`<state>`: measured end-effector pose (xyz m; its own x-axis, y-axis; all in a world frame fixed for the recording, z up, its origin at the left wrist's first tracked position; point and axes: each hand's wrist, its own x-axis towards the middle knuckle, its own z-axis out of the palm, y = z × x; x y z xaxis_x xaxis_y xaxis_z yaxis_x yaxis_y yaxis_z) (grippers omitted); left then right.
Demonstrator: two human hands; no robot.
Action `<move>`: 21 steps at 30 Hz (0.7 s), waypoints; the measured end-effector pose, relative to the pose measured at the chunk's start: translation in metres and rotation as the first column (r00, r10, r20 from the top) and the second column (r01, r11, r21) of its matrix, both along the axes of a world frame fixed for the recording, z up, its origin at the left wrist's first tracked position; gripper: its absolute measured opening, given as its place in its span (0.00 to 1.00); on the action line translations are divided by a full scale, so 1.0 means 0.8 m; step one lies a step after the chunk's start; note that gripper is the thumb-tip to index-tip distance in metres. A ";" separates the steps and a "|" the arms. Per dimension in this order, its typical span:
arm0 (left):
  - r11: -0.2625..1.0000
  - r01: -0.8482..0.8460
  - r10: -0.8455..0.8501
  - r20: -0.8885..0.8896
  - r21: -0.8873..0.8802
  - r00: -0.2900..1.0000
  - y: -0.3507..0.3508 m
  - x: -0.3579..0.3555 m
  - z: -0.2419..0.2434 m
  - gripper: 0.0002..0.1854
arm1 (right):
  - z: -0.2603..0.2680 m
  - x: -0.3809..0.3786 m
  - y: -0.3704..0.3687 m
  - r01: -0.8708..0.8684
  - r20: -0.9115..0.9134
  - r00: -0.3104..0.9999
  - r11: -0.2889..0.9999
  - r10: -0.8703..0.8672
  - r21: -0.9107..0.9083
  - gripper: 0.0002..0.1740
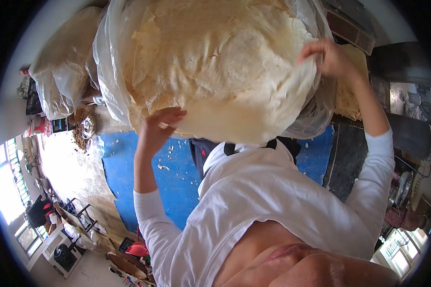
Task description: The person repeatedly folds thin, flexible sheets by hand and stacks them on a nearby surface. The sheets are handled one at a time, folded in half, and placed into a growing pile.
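Before me lies a stack of large, thin, cream-coloured, flatbread-like sheets (215, 53), wrinkled and ragged at the rim. A clear plastic bag (109, 68) surrounds the stack at its sides. My left hand (161, 120) is at the near left edge of the top sheet (233, 118), fingertips on its margin. At the far right edge, my right hand (328, 57) has its fingers bent over the sheet's border. Both hands seem to pinch the sheet, though the right one is blurred. The sheet's near edge is blurred too and hangs close to my waist.
Another filled plastic bag (63, 68) stands at the left. A pile of folded yellowish sheets (348, 86) lies at the right. Below is a blue floor covering (165, 179) strewn with pale crumbs. A round brown tray (127, 263) and a red plastic item (138, 248) are lower left.
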<state>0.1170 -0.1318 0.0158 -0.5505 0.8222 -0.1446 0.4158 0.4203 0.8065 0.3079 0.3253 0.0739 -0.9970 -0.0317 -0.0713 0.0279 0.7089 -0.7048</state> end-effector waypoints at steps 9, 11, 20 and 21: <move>0.783 -0.610 0.583 0.200 0.118 0.787 0.024 -0.048 -0.053 0.18 | -0.083 -0.105 0.085 0.326 0.050 0.945 0.944 -0.324 -0.043 0.25; 0.757 -0.611 0.546 0.291 0.230 0.786 0.023 -0.042 -0.052 0.19 | -0.099 -0.110 0.087 0.363 0.024 0.929 0.923 -0.369 0.127 0.22; 0.977 -0.170 0.040 -0.674 -0.127 0.737 0.118 -0.007 0.003 0.29 | -0.061 -0.110 -0.005 0.300 -0.216 0.949 0.442 -0.231 0.845 0.19; 1.000 0.018 -0.014 -0.482 0.002 0.876 0.138 -0.002 -0.003 0.28 | -0.054 -0.109 -0.022 0.340 -0.286 0.940 0.569 -0.186 0.748 0.18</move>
<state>0.1150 -0.0212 0.0136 -0.5374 0.8315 0.1403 0.7602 0.4057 0.5074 0.2208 0.3075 0.0306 -0.9496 0.2247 0.2185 0.2510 0.9628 0.1006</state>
